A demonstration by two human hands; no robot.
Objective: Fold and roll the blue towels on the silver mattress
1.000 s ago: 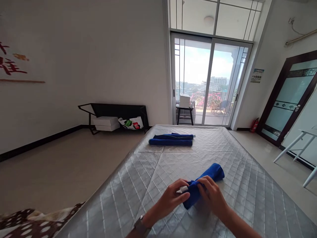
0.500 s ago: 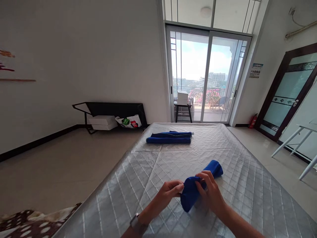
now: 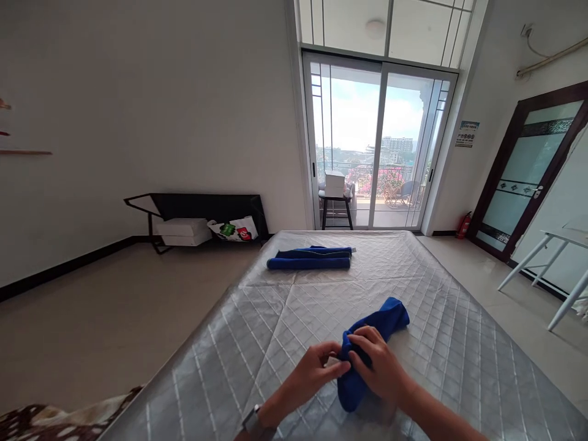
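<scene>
A blue cloth [image 3: 389,313], partly rolled and bunched, lies slantwise on the silver quilted cover [image 3: 248,343] in front of me. My right hand [image 3: 374,358] presses and grips the cloth from above, fingers curled over its middle. At the cloth's left edge my left hand [image 3: 321,364] pinches it between thumb and fingers; a watch sits on that wrist. The cloth's near end hangs rounded below both hands. Farther back on the cover lie rolled blue cloths [image 3: 309,262], with a small pale tag at their right end.
A black bench-like frame [image 3: 206,205] stands by the left wall, holding a white box [image 3: 181,233] and a printed bag [image 3: 234,229]. At right are a white-legged table [image 3: 528,263] and a red fire extinguisher [image 3: 463,225]. A spotted brown blanket [image 3: 59,416] lies lower left.
Both hands have shifted slightly, and the right hand now covers more of the cloth's middle. The cloth's near part has folded and bunched under the fingers. The view has turned a little right.
</scene>
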